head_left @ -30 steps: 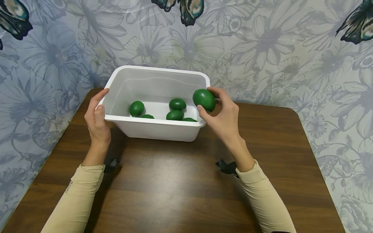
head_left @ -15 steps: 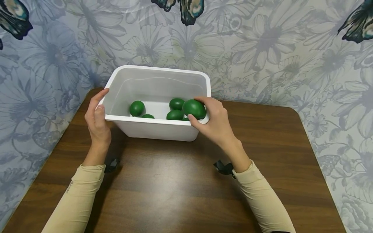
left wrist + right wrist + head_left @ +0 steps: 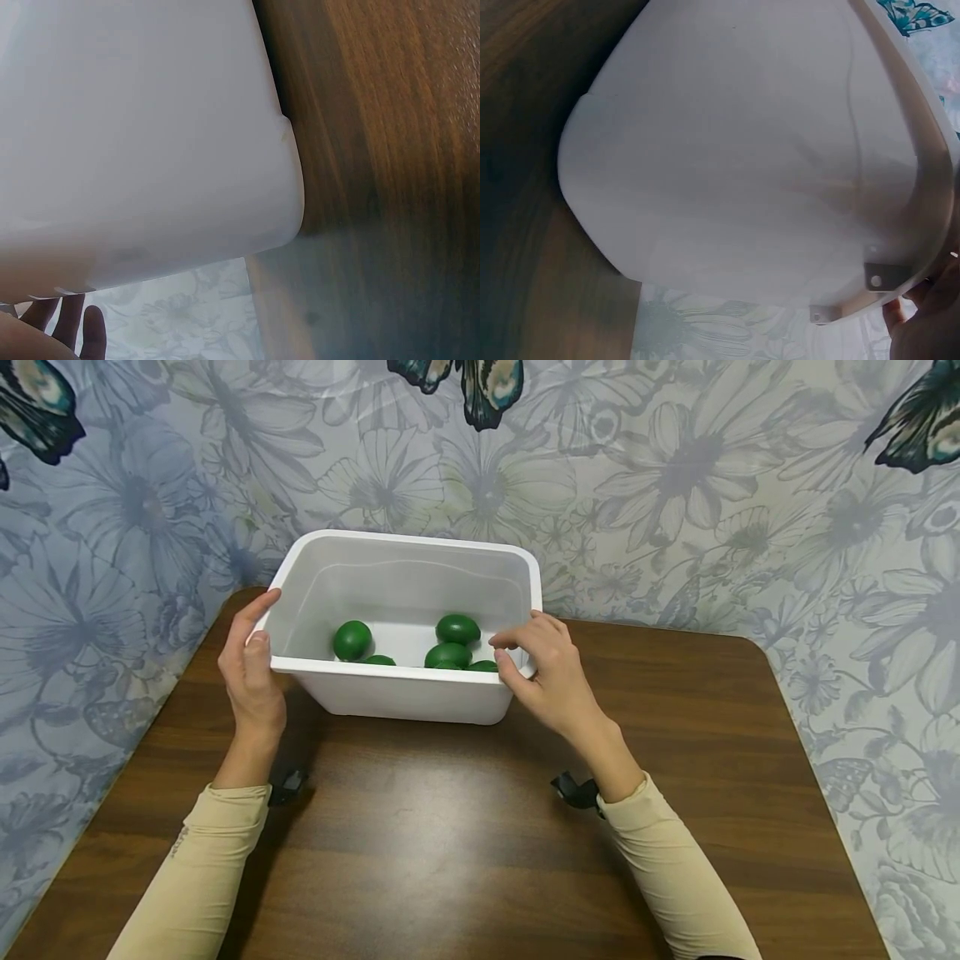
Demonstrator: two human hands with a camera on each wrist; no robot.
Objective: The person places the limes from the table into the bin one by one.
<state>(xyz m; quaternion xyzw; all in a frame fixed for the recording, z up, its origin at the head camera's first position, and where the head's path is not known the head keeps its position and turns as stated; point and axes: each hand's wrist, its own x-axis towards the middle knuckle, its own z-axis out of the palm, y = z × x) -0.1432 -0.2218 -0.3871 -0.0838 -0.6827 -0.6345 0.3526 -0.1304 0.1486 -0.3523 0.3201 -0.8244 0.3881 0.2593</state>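
Note:
A white plastic tub (image 3: 397,693) stands on the wooden table with its opening toward me. Several smooth, glossy green egg-shaped objects (image 3: 457,628) lie in it, some partly hidden by the front wall. My left hand (image 3: 253,681) holds the tub's left rim; in the left wrist view its fingers (image 3: 69,321) show beyond the wall. Over the right rim, my right hand (image 3: 551,681) has thumb and index finger apart with nothing between them, and its other fingers are at the rim. Most of the right hand (image 3: 930,322) is cut off in the right wrist view.
The brown wooden table (image 3: 420,827) extends in front of the tub and to its right. Close behind the tub rises a wall (image 3: 675,527) covered in floral paper with butterflies. A dark strap (image 3: 577,789) sits at the right wrist.
My right hand has carried a green egg-shaped object leftward and down into the tub and let go of it. The objects at the right shifted slightly. My left hand and the tub stay put.

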